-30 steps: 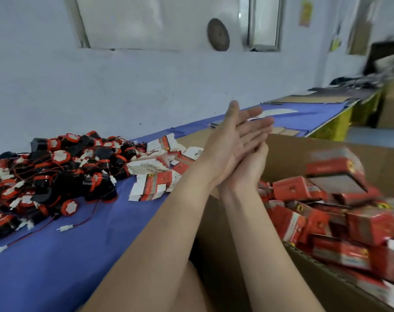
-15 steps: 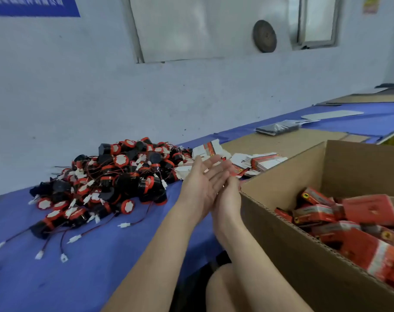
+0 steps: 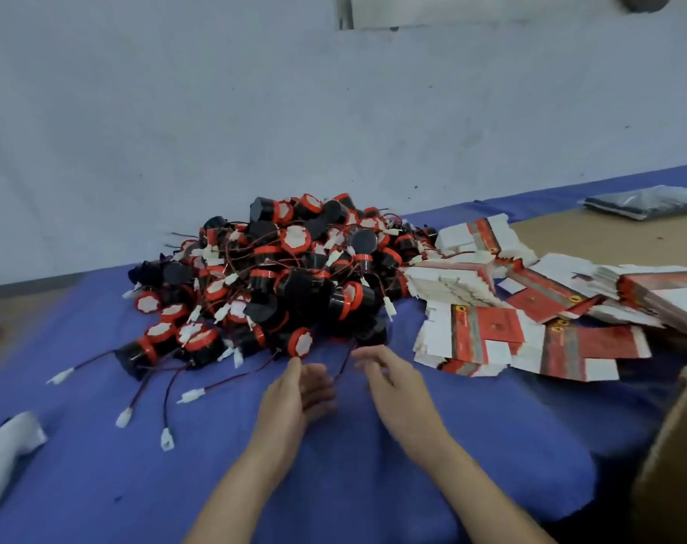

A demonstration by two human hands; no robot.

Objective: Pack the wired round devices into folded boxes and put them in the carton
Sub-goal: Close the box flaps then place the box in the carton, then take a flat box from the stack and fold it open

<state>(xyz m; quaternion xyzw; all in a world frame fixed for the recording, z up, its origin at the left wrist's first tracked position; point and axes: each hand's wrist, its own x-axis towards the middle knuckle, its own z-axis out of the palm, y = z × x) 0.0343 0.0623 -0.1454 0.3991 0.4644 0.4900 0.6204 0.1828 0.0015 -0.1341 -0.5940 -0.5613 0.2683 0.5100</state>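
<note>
The carton (image 3: 671, 457) at the lower right is cut off by the frame's right and bottom edges; its inside cannot be seen. A white object (image 3: 4, 453) at the lower left is cropped and cannot be identified. Print on the flat boxes (image 3: 487, 335) is blurred. Both forearms are cut off at the bottom edge.

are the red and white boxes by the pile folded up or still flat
Flat. The box blanks lie fanned in unfolded stacks right of the device pile.
</note>
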